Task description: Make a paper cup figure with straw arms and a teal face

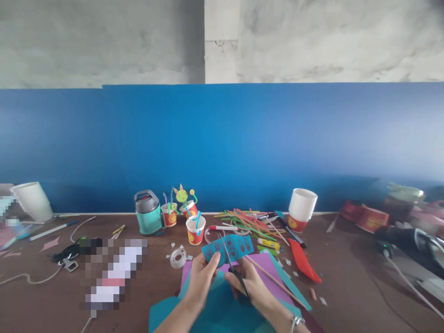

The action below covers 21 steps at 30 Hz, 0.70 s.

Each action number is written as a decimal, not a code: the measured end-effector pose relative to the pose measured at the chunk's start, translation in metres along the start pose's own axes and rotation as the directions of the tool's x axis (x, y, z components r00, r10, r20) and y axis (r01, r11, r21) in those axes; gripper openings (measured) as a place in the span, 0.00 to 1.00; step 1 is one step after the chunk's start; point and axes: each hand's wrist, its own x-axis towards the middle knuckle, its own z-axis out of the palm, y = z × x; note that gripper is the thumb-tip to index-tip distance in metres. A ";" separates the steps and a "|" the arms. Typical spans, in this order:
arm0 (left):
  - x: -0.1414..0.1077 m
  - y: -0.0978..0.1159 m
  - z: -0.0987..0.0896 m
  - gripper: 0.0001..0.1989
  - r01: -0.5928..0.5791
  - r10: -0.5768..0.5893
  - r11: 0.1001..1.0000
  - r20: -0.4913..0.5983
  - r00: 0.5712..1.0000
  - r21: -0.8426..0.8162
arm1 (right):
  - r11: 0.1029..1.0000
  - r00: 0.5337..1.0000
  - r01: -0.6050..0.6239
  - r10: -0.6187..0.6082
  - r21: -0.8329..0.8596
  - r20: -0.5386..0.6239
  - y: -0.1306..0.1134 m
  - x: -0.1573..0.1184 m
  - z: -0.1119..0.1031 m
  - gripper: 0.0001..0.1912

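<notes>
My left hand [205,273] pinches the lower left edge of a blue paper strip [239,243] with eyes and leaf-like shapes drawn on it. In my right hand [251,280] are black-handled scissors [238,280], their blades pointing up and left across the strip. Whether the blades are parted cannot be made out. Under both hands lie teal paper [208,317] and purple paper [274,286]. A thin wooden stick [277,281] rests slantwise on the sheets, right of my right hand.
A paper cup [195,236] and a tape roll [178,257] stand left of the strip; a teal flask [148,217] is farther left. Behind lie colourful pipe cleaners [249,219] and a yellow glue stick [268,243]. Stacked white cups [303,203] and a red object [305,262] are right.
</notes>
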 end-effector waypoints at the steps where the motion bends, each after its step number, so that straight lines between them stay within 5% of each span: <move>1: 0.000 0.000 0.000 0.24 -0.004 0.004 1.000 0.006 1.000 0.009 | 1.000 1.000 0.000 0.000 0.001 -0.005 0.000 0.000 0.000 0.30; 21: -0.001 0.001 0.003 0.26 -0.028 0.029 1.000 -0.092 0.995 0.012 | 0.995 0.997 -0.072 0.070 -0.076 -0.027 -0.008 -0.002 -0.001 0.27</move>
